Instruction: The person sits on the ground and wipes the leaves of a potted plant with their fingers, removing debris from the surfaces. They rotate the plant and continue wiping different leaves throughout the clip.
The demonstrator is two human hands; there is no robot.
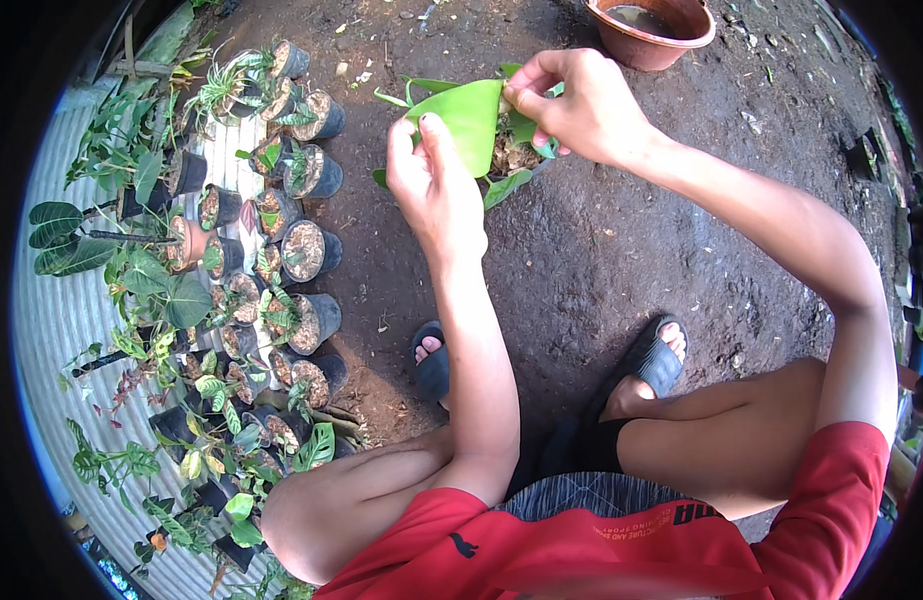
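A broad green leaf (465, 124) of a potted plant (515, 154) is pinched at its left part by my left hand (435, 176), thumb on top and fingers underneath. At the leaf's upper right corner, my right hand (581, 105) has thumb and forefinger closed on a small pale bit, too small to make out. Narrower green leaves spread out behind and below the broad one. The plant's pot is mostly hidden by the leaves and my hands; brown chunky potting matter shows in it.
Rows of potted plants (304, 251) stand at the left beside corrugated metal sheeting (63, 315). A reddish-brown basin (649, 52) with murky liquid is at the top right. My sandalled feet (660, 352) rest on damp, dark soil (566, 277).
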